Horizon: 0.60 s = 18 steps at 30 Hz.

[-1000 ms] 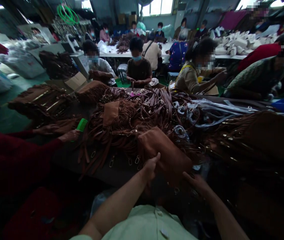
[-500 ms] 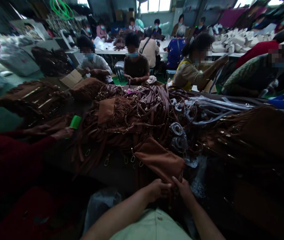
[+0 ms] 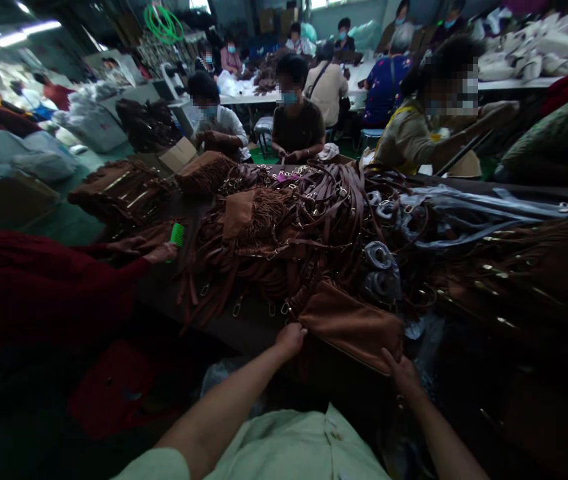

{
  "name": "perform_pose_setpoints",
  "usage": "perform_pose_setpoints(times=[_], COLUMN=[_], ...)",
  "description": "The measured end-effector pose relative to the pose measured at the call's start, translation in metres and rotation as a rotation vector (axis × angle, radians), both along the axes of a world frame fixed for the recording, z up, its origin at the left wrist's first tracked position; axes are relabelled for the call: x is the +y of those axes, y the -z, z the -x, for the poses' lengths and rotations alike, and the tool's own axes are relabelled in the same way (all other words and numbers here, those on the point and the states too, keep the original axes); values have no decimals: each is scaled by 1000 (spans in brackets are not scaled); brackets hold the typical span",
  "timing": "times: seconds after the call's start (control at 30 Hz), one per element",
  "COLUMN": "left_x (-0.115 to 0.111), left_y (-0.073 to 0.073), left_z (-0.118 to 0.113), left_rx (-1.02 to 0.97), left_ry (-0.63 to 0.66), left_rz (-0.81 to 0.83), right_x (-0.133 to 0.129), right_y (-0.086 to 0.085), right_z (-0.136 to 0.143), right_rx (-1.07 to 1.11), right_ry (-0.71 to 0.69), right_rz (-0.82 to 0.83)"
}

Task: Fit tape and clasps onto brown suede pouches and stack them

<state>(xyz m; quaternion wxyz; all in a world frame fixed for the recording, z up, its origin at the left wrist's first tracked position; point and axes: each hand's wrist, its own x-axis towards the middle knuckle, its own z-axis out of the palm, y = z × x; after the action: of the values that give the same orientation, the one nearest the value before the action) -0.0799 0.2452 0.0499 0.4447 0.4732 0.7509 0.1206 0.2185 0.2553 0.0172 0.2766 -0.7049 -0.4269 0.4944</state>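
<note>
A brown fringed bag (image 3: 351,323) lies at the near edge of the table, its plain side up and a zipper-like edge toward me. My left hand (image 3: 291,339) is closed on its near left corner. At the right end my right hand (image 3: 401,375) grips the other near corner, thumb on top and fingers hidden below. Beyond the bag spreads a heap of brown straps (image 3: 324,200) with metal clasps. Metal clasps (image 3: 285,307) also hang just above my left hand.
At left, a co-worker's hand (image 3: 161,253) holds a green brush (image 3: 177,235). Stacked brown bags (image 3: 124,190) lie behind it. Plastic-wrapped rolls (image 3: 380,267) and wrapped straps (image 3: 489,207) lie to the right, beside more brown bags (image 3: 529,280). Several people sit across the table.
My left hand has moved from near the bag's right end to its left corner. The bag now lies straighter, stretched between both hands. The view has turned left.
</note>
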Motion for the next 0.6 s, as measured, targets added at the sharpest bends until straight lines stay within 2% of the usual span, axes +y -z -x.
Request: perform_pose_setpoints(times=[0.07,0.13,0.3,0.37,0.43,0.5,0.6], left_x=[8,10,5,4,0,-7,-15], left_y=[3,7,24,26,22,13,-4], left_z=[24,33,30,32,37,38,24], left_rx=[27,52,139,152,173,294,523], left_ry=[43,82,108,96,109,132,230], left_rz=[26,38,74,84,97,65,-213], right_x=[3,5,12,14,14,14,15], right_y=[1,4,21,27,30,31,30], right_z=[-4,-1,4,3,2,3,3], right_rx=[31,6,-326,-415,-458,-494,-468], right_ry=[-24,-28,-90,-131,-155,-150,-116], right_rz=[44,58,132,172,180,177,162])
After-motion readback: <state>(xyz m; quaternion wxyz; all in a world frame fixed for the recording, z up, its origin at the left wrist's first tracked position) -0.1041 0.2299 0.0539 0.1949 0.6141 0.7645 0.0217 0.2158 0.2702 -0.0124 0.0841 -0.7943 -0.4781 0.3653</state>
